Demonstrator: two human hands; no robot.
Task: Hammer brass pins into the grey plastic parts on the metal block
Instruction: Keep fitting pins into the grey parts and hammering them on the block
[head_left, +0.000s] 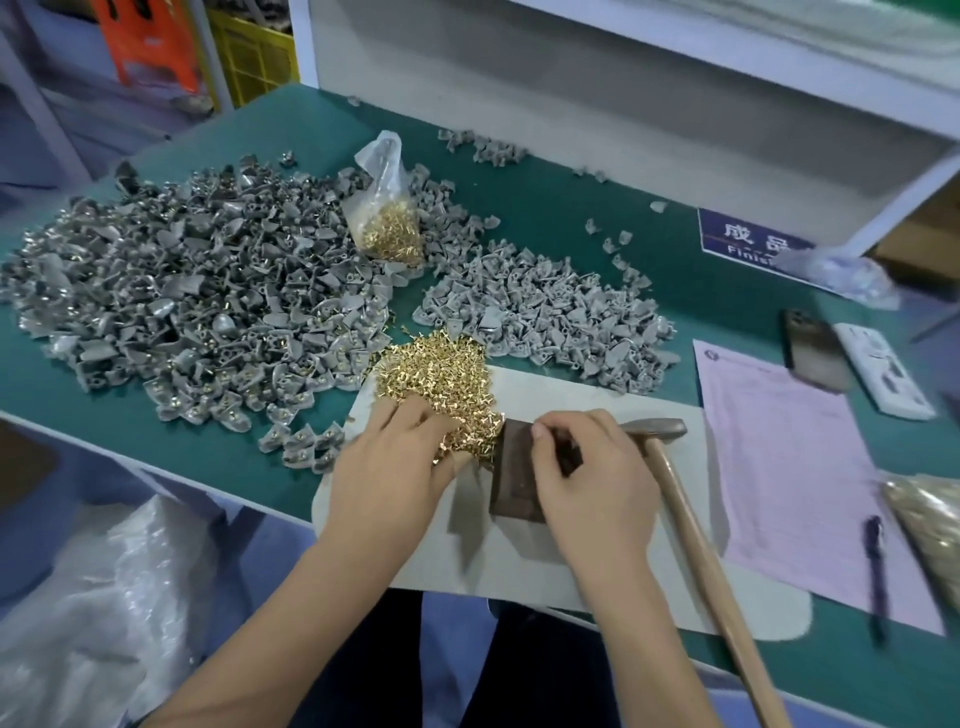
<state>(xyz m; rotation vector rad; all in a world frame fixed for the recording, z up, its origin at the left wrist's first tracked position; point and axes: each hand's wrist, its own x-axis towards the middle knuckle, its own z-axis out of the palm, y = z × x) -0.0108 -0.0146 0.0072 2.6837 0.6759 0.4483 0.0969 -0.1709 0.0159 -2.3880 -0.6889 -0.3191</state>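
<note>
A dark metal block (514, 483) stands on a white mat (524, 566) at the table's front edge. My right hand (592, 478) rests over the block, its fingers curled round a dark grey plastic part (569, 454) held on top of it. My left hand (387, 462) reaches into the loose heap of brass pins (441, 374) just left of the block, its fingertips buried in the pins. The hammer (691, 519), with a wooden handle, lies on the mat to the right of my right hand. Nobody holds it.
A big heap of grey parts (197, 301) covers the left of the green table, a smaller heap (550, 317) sits behind the block. A clear bag of pins (387, 218) stands between them. A pink sheet (795, 478), a pen (877, 577) and a phone (815, 353) lie at the right.
</note>
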